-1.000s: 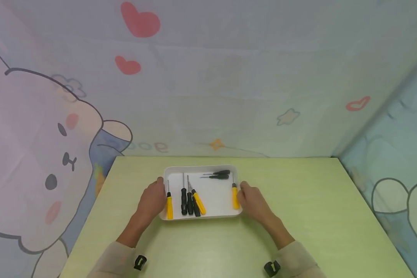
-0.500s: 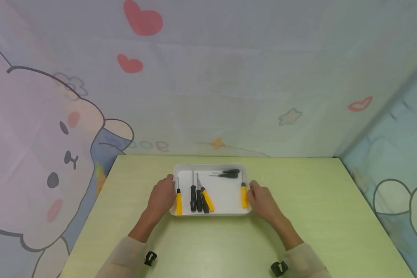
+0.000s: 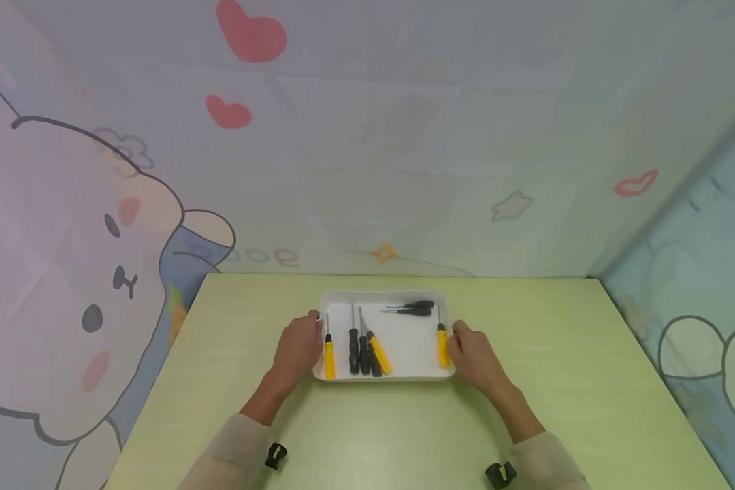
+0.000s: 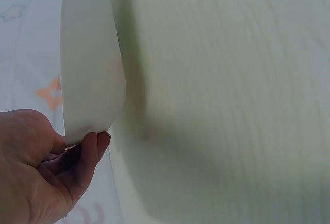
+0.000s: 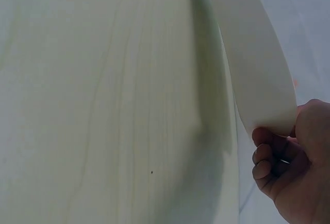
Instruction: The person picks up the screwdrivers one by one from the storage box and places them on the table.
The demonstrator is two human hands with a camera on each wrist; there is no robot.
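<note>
A shallow white tray [image 3: 413,350] is held by its two short ends, one hand at each. My left hand [image 3: 299,347] grips the left end; in the left wrist view its fingers curl at the corner of the tray's wall [image 4: 93,64]. At the right end, my right hand [image 3: 474,352] pinches the tray between thumb and curled fingers [image 5: 262,168]. Inside lie several screwdrivers: a yellow one [image 3: 329,357] at the left, black ones [image 3: 354,350] beside a slanting yellow one [image 3: 379,352], two small black ones [image 3: 418,312] at the back, and a yellow one [image 3: 443,347] at the right.
The pale green-yellow table [image 3: 539,354] extends around the tray, and the tray's shadow falls on it in both wrist views. Behind the table's back edge hangs a printed cloth [image 3: 404,170]. Black bands [image 3: 275,456] show near both sleeves.
Both hands have moved the tray to the right along the table. The screwdrivers have kept their arrangement inside it, and both grips look the same.
</note>
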